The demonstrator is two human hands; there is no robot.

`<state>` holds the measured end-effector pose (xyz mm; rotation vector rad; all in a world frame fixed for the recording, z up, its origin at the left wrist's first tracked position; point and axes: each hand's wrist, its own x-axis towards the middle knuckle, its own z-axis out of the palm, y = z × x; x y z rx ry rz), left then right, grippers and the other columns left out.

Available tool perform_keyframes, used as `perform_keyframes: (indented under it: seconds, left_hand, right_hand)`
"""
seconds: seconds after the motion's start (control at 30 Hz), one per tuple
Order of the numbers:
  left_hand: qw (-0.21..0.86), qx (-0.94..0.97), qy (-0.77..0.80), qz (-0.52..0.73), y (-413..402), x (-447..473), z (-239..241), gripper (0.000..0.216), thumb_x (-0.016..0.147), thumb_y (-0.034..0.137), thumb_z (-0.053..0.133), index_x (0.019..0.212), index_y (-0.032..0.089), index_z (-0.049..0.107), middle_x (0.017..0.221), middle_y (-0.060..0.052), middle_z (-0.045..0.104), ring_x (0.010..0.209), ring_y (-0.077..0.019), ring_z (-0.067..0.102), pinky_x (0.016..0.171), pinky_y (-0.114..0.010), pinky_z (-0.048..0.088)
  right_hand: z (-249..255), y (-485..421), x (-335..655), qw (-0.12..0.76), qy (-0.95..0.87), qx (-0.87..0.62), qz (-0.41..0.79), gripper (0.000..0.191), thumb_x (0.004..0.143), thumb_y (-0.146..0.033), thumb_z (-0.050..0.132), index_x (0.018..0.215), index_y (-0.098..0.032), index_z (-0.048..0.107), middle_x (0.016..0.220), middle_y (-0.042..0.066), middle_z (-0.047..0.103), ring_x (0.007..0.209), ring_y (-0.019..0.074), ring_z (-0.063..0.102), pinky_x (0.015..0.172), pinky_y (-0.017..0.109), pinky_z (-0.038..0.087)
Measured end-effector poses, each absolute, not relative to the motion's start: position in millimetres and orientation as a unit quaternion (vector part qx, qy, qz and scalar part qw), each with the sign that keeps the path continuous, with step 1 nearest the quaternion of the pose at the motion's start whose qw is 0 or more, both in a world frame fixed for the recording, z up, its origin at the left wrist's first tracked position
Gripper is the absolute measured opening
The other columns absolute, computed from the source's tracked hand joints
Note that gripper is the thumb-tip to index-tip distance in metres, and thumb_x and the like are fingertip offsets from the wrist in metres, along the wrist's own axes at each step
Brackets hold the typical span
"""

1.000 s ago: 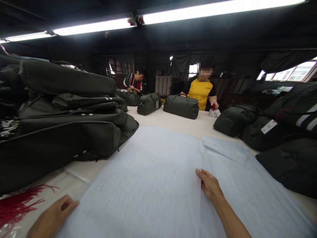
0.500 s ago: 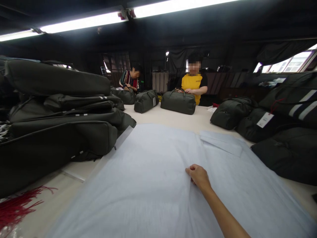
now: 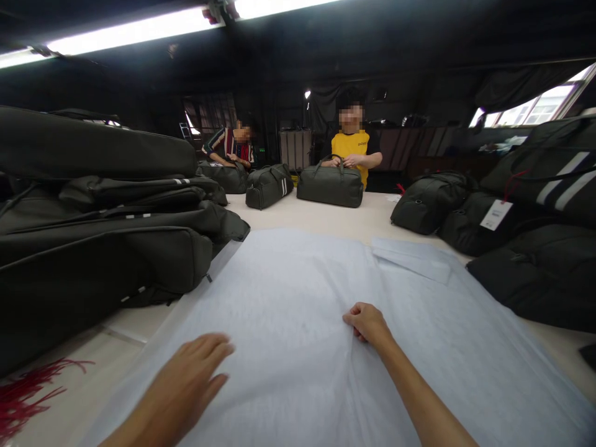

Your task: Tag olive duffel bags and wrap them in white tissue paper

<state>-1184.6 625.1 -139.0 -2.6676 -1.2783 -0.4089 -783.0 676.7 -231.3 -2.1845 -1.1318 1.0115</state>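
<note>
Thin, pale bluish-white sheets [image 3: 288, 279], like tissue paper or thin fabric, spread across the table in front of me. My right hand [image 3: 369, 323] pinches an edge of the upper sheet near the middle, and creases run out from that grip. My left hand [image 3: 190, 372] is over the left part of the sheet, fingers stretched out, thumb apart, with nothing in it. Whether its palm touches the sheet I cannot tell. Towards the back right, a folded flap [image 3: 412, 261] of the same material lies on top.
A tall pile of dark bags [image 3: 112, 242] stands at the left, red strings [image 3: 32, 391] in front of it. More dark bags [image 3: 540, 273] crowd the right, one carrying a white tag [image 3: 496, 215]. Across the table [image 3: 279, 217], two people handle bags, one in a yellow shirt [image 3: 349, 146].
My left hand has come into view from the lower left, over the sheet. The right hand keeps its pinch on the sheet. The whole view has shifted slightly.
</note>
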Motion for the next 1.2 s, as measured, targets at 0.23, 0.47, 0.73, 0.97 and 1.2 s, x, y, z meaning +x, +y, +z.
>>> perform_keyframes:
  seconds: [0.23,0.47,0.73,0.97,1.2]
  left_hand:
    - [-0.079,-0.945,-0.310,-0.069,712,-982,-193,0.077,0.092,0.066,0.043,0.153,0.025,0.021,0.161,-0.007,0.020,0.150,-0.0279,0.011,0.120,-0.059,0.011]
    - [-0.109,-0.922,-0.369,-0.029,711,-981,-250,0.084,0.090,0.076,0.029,0.154,0.024,0.018,0.162,-0.009,0.012,0.150,-0.0316,0.006,0.118,-0.065,0.007]
    - [-0.126,-0.898,-0.421,-0.017,699,-977,-247,0.092,0.085,0.082,0.022,0.155,0.023,0.015,0.162,-0.007,0.011,0.150,-0.0350,0.003,0.115,-0.070,0.003]
    - [-0.103,-0.880,-0.463,-0.019,690,-971,-255,0.093,0.085,0.080,0.027,0.155,0.019,0.015,0.162,-0.008,0.013,0.149,-0.0386,0.004,0.112,-0.075,0.004]
    - [-0.106,-0.875,-0.472,-0.025,684,-968,-239,0.094,0.084,0.081,0.030,0.153,0.016,0.026,0.160,-0.013,0.022,0.148,-0.0403,0.013,0.112,-0.075,0.008]
  right_hand:
    - [-232,676,-780,0.233,-0.418,-0.790,0.382,0.011,0.076,-0.025,0.063,0.072,-0.022,0.053,0.045,-0.004,0.060,0.041,0.0137,0.058,0.041,0.020,0.041]
    - [-241,677,-779,0.263,-0.435,-0.779,0.366,0.015,0.076,-0.030,0.064,0.073,-0.022,0.051,0.043,-0.004,0.058,0.037,0.0140,0.054,0.039,0.021,0.038]
    - [-260,627,-776,0.331,-0.608,-0.708,0.138,0.049,0.092,-0.047,0.042,0.126,-0.016,0.059,0.135,0.013,0.059,0.131,0.0258,0.049,0.113,0.045,0.032]
    - [-282,599,-788,0.078,-0.658,-0.747,0.047,0.070,0.097,-0.055,0.033,0.150,-0.009,0.031,0.158,0.010,0.022,0.148,0.0276,0.015,0.120,0.053,0.012]
    - [-255,599,-815,0.013,-0.593,-0.804,0.042,0.071,0.098,-0.055,0.030,0.151,-0.008,0.026,0.159,0.010,0.017,0.148,0.0278,0.012,0.120,0.053,0.012]
